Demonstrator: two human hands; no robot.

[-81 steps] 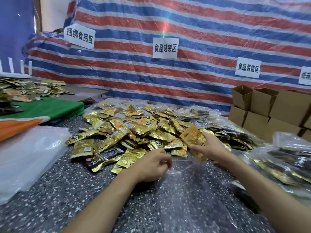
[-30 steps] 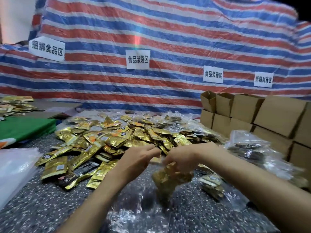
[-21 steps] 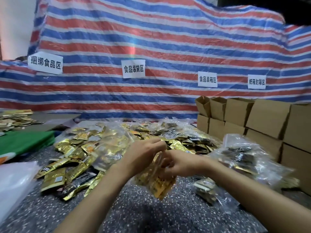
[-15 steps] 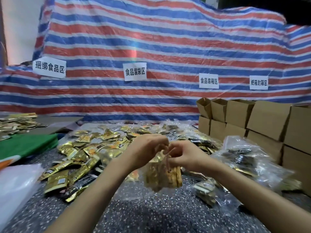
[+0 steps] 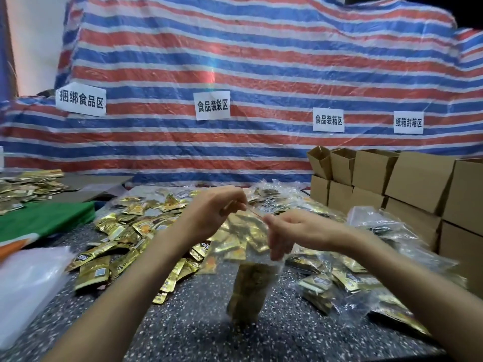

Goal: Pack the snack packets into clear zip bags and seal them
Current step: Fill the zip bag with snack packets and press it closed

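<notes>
A: How is the clear zip bag (image 5: 251, 270) held, and where?

B: It is held up off the worktop (image 5: 198, 335), between the two hands, in front of the heap. One end of its top edge is pinched by the left hand (image 5: 217, 212), whose fingers (image 5: 236, 198) are pressed together on it. The other end is gripped by the right hand (image 5: 295, 231), with the fingers curled and clamped on the same edge. The red zip strip (image 5: 254, 212) is seen stretched between them.

A: Why is it held so?

B: The strip is probably pulled taut so that it can be pressed closed along its length. The snack packets (image 5: 248, 291) inside are left to hang at the bottom, so the mouth is kept free of them. Sealing is judged to be the step in hand; whether the strip is already closed cannot be told.

A: What is laid around it?

B: Loose gold packets (image 5: 125, 231) are heaped to the left and behind the hands, within reach for the next filling. Filled bags (image 5: 379, 244) are piled to the right, near the stacked cardboard boxes (image 5: 418, 178), presumably for boxing. A heap of white plastic (image 5: 26, 283) is seen at the near left, beside a green cloth (image 5: 44, 220).

A: And the surface, the room?

B: The worktop is dark and speckled. The back is closed off by a striped tarpaulin (image 5: 235, 61) in red, white and blue, on which four paper labels (image 5: 213, 105) with Chinese characters are fixed.
</notes>
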